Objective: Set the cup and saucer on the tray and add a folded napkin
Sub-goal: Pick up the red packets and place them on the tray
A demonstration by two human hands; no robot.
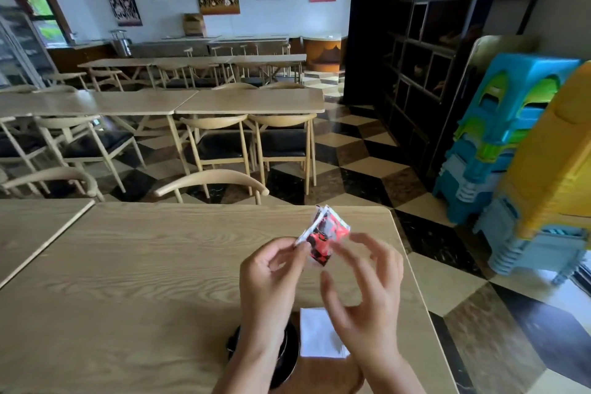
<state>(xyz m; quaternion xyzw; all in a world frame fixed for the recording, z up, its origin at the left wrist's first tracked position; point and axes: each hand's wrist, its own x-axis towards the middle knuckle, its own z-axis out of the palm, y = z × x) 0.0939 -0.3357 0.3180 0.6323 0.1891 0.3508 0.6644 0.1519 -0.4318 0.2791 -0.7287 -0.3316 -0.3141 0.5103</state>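
Observation:
My left hand (271,278) pinches a small red, black and white napkin packet (323,235) above the wooden table (144,281). My right hand (364,291) hovers just right of the packet with its fingers spread, blurred, holding nothing that I can make out. A white folded napkin (316,336) lies flat on the table beneath my hands. A dark round saucer or cup (287,352) sits at the near edge, mostly hidden under my left forearm. No tray shows in view.
The table's right edge (415,281) drops to a checkered floor. Stacked blue, green and yellow plastic stools (511,153) stand at the right. A chair back (211,182) meets the far table edge. Rows of tables and chairs fill the room behind.

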